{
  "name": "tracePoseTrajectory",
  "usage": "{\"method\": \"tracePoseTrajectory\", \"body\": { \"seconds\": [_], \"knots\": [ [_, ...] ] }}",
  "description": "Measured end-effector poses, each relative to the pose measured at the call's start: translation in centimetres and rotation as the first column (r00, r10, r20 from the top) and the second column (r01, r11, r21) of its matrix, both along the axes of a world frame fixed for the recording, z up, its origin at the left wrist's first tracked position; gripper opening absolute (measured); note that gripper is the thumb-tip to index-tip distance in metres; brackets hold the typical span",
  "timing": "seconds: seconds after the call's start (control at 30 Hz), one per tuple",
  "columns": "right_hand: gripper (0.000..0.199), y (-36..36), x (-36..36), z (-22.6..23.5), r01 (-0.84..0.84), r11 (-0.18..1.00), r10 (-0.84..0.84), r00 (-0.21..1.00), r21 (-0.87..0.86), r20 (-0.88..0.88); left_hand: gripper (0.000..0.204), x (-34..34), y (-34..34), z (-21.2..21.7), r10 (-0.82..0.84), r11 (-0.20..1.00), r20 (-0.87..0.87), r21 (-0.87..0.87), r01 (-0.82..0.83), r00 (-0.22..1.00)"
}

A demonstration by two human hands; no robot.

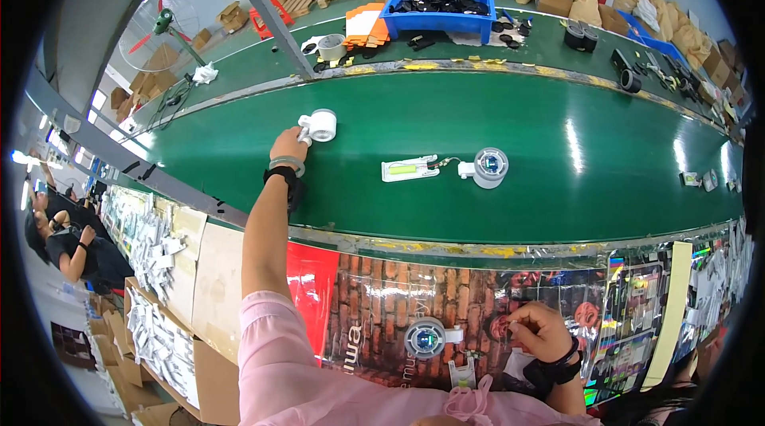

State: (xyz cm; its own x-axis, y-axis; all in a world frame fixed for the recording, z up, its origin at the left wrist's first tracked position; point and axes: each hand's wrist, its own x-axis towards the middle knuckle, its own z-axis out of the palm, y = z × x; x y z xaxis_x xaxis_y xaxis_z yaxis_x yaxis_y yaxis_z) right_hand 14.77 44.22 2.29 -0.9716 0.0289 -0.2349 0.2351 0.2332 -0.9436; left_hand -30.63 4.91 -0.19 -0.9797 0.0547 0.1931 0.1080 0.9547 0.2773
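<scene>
Two hands work apart: my left hand (288, 144), arm extended to upper centre-left, closes its fingers on a white cylindrical device (319, 125) on the green conveyor belt (558, 147). My right hand (542, 332), lower right, pinches something too small to identify over the printed sheet (374, 298).

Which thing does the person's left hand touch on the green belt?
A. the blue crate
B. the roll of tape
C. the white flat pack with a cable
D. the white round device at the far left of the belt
D: the left hand grips the white round device on the green belt.
</scene>
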Motion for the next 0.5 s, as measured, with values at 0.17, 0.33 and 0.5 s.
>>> {"method": "tracePoseTrajectory", "body": {
  "seconds": [0.17,0.33,0.5],
  "knots": [
    [0.009,0.1,-0.1,0.1,-0.031,0.999,0.031,0.999,0.026,-0.004,0.032,0.1,-0.3,0.4,0.042,0.997,0.040,-0.072,-0.039,0.998],
    [0.009,0.0,-0.1,0.2,-0.014,1.000,0.013,1.000,0.005,0.023,0.020,-0.3,-1.5,-0.5,0.045,0.999,-0.030,-0.028,-0.046,0.999],
    [0.009,0.1,-0.1,0.2,-0.017,1.000,0.016,0.999,0.013,0.041,0.021,-0.4,-1.7,-0.4,0.065,0.996,-0.031,-0.057,-0.066,0.997]
  ]
}}
